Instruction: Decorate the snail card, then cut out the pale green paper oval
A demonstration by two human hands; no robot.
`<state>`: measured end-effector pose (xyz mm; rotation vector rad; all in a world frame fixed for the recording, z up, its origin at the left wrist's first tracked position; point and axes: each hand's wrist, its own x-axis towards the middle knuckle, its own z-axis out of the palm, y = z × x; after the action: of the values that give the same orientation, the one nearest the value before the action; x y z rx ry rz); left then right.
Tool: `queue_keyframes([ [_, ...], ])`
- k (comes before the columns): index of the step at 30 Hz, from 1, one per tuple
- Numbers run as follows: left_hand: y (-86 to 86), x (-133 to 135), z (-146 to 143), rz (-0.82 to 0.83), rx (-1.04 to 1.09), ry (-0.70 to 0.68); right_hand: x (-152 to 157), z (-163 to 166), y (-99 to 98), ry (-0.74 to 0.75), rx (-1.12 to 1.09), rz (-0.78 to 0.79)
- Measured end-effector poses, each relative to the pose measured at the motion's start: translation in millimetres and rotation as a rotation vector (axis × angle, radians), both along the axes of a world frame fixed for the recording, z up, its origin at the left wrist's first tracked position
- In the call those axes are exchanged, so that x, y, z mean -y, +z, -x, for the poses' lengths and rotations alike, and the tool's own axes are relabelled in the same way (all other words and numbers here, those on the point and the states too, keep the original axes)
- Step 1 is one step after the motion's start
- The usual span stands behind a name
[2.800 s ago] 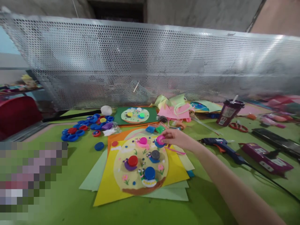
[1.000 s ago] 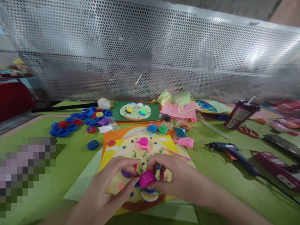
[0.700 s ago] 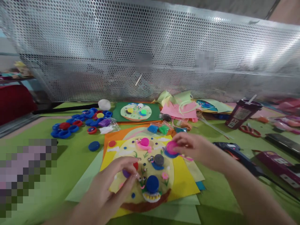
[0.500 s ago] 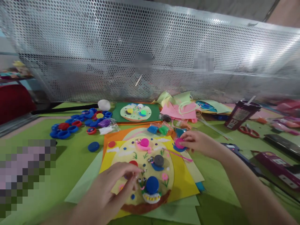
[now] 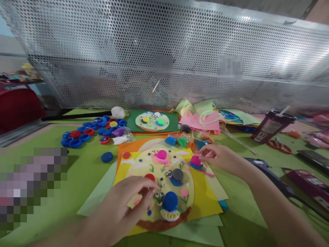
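Head view: a yellow sheet [image 5: 208, 197] bears the cream disc [image 5: 140, 168], with a grey cap [image 5: 177, 175] and a large blue cap [image 5: 171, 201] on clay snails. Beyond lie clay bags [image 5: 170, 140] and a green card [image 5: 131, 123]; blue rings [image 5: 75, 143] are heaped at far left. To the right are a cup [image 5: 268, 127], scissors [image 5: 281, 147] and a glue gun [image 5: 266, 173], partly hidden by the right forearm [image 5: 267, 199]. The right hand [image 5: 219, 157] has thumb and fingers slightly curled at the right edge of the pink cap [image 5: 196, 160], which sits on a blue base [image 5: 195, 167] by the disc's upper right rim; whether they clamp it I cannot tell. The left hand [image 5: 120, 206] hangs over the disc, covering part of a red cap [image 5: 149, 177]; thumb and forefinger tips nearly meet, and whether they pinch anything is unclear.
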<state>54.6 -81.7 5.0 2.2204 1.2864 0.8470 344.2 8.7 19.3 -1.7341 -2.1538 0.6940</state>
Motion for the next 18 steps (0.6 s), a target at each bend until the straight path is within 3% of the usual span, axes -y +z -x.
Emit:
queue_keyframes([
  [9,-1.0,-4.4,5.0,-0.045,-0.010,0.004,2.8,11.7,-4.9,0.077,0.142,0.024],
  [15,5.2,-18.9,10.2,-0.062,-0.054,0.100,-1.7,1.0,-7.4,-0.081,0.263,-0.111],
  [18,4.5,-28.2,12.4,-0.069,-0.085,0.135,-2.1,-1.5,-11.4,-0.091,0.281,-0.121],
])
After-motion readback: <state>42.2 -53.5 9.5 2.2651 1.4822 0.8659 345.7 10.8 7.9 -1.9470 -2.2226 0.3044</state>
